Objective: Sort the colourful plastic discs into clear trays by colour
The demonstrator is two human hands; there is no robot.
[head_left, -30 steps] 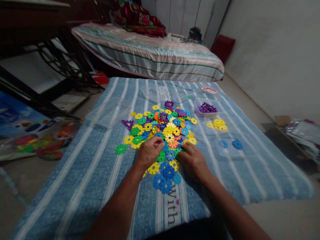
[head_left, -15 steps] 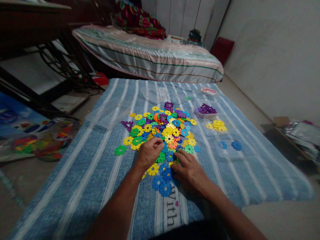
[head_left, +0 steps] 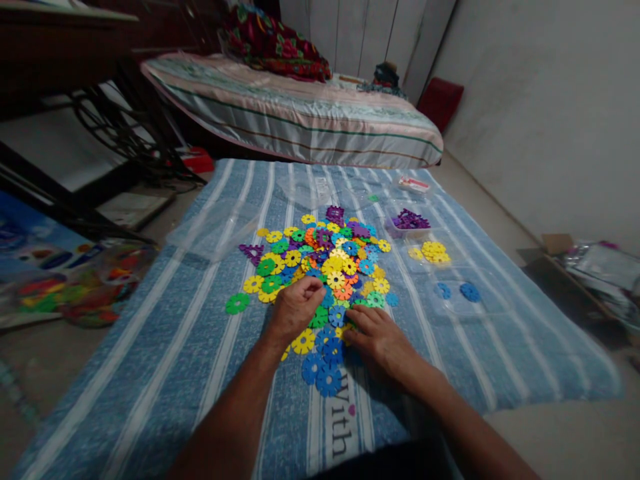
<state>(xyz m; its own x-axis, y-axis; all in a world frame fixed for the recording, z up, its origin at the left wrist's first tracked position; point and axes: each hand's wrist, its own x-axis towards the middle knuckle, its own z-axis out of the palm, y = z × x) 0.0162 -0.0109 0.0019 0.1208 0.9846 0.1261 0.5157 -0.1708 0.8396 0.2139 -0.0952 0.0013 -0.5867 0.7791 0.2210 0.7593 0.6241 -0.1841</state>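
Note:
A heap of flat, notched plastic discs in yellow, green, blue, orange and purple lies in front of me. At its near left side is my left hand, fingers curled with thumb and index together; whether a small piece sits between them is hidden. My right hand rests palm down on the heap's near right, fingers stretched over a few discs. Blue discs lie loose between my wrists. A purple triangular piece and a purple square piece lie at the heap's edge.
On the striped cloth, clear containers at right hold purple pieces, yellow discs and blue discs. A clear plastic lid or tray lies at left. Behind stands a bed; bagged pieces lie on the floor.
The view has shifted slightly, so everything sits a little further left. Both hands keep nearly the same place and pose over the discs.

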